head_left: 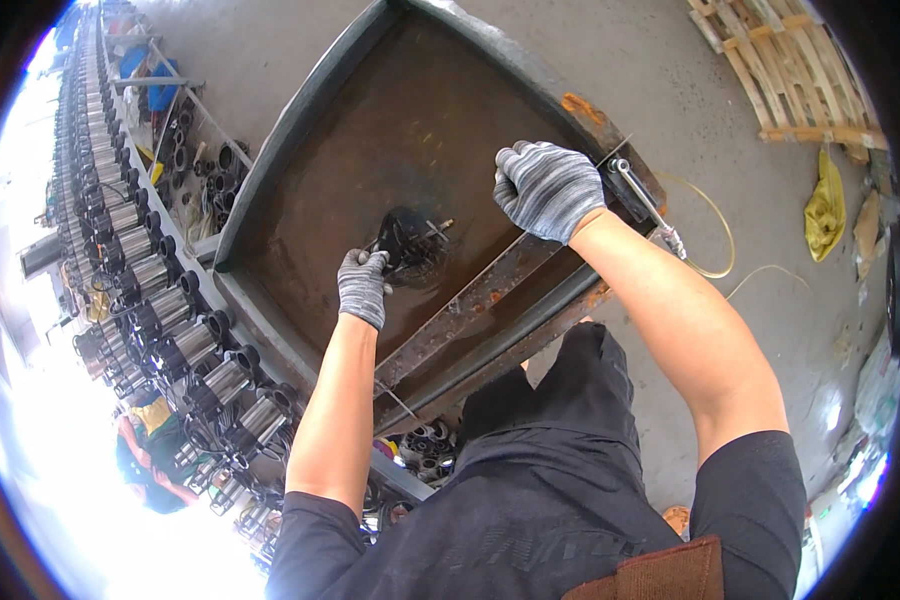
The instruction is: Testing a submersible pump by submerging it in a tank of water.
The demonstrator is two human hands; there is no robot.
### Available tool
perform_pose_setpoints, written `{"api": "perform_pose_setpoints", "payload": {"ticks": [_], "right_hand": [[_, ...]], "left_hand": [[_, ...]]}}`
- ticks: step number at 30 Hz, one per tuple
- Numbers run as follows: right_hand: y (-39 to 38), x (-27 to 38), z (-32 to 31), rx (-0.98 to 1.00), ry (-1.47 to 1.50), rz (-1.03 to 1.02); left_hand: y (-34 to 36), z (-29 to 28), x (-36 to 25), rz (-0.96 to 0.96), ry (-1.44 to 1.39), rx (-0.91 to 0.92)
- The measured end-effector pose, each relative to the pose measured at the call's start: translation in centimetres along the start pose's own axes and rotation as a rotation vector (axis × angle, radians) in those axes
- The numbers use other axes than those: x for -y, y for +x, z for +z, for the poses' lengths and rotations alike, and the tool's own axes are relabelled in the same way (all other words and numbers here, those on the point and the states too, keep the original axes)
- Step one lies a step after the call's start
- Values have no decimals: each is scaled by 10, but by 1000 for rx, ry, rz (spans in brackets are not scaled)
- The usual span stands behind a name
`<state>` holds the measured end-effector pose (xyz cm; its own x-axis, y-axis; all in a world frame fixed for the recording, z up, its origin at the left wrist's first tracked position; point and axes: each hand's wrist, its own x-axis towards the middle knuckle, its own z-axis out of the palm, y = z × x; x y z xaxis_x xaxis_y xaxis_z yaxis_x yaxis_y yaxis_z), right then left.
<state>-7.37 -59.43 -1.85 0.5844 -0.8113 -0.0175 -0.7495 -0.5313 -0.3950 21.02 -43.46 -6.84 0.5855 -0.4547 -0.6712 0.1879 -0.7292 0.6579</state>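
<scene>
My left hand point(361, 285), in a grey striped knit glove, grips the near left edge of a black rounded part point(402, 236) with a small brass-coloured fitting point(445, 224). That part sits partly under the brown water point(370, 130) of a large metal tank point(305, 125). Ripples show around it. My right hand point(547, 190), gloved alike, is closed in a fist above the water near the tank's right side. What the fist holds, if anything, is hidden. A rusty metal bar point(470, 305) crosses the tank between my forearms.
A silver air fitting point(638, 190) with a thin yellowish hose point(725, 235) lies by the right rim. Rows of silver cylinders point(180, 345) line the left, where another person point(150, 455) is partly visible. A wooden pallet point(785, 65) and yellow bag point(825, 205) are at the right.
</scene>
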Motion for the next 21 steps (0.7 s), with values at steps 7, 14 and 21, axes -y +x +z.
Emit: {"api": "perform_pose_setpoints", "payload": {"ticks": [7, 14, 21], "right_hand": [[0, -1, 4, -1, -7, 3], [0, 0, 3, 2, -5, 5], [-2, 0, 2, -16, -15, 0]], "left_hand": [[-3, -5, 6, 20, 8, 4], [-10, -6, 5, 4, 21, -7], [-9, -7, 8, 9, 4, -4]]}}
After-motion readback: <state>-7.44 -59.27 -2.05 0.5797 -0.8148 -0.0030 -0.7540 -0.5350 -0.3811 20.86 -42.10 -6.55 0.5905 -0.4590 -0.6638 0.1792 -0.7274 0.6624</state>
